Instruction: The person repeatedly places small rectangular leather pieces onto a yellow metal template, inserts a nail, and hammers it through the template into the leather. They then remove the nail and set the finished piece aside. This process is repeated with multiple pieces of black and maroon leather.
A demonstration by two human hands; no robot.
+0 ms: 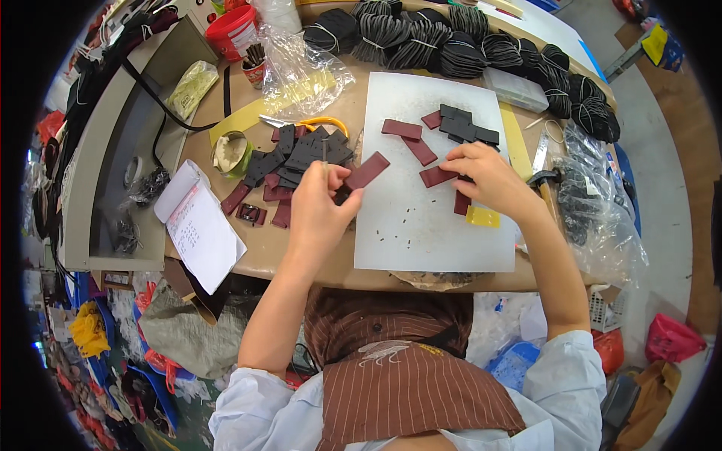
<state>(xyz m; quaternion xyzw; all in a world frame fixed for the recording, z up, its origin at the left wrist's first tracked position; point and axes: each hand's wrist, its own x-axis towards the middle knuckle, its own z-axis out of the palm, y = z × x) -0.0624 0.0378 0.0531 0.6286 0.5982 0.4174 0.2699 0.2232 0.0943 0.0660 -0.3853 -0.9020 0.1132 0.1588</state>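
Note:
My left hand (pixel 320 199) is closed at the left edge of the white board (pixel 436 248). It pinches a dark red leather-like strip (pixel 368 171), and a thin dark rod stands up from its fingers. My right hand (pixel 485 177) lies over the board with bent fingers, its fingertips on another dark red piece (pixel 436 177). Whether it grips that piece cannot be made out. Beside it lie more dark red strips (pixel 419 150), several black pieces (pixel 470 129) and a yellow piece (pixel 483 216). Left of the board is a pile of black pieces (pixel 301 154) mixed with dark red ones.
Yellow-handled scissors (pixel 323 122) lie behind the pile. A roll of tape (pixel 231 152) and an open notepad (pixel 197 225) are at the left. Bundled black cords (pixel 421 41) line the table's back. At the right are a hammer (pixel 543 179) and a plastic bag (pixel 587 188).

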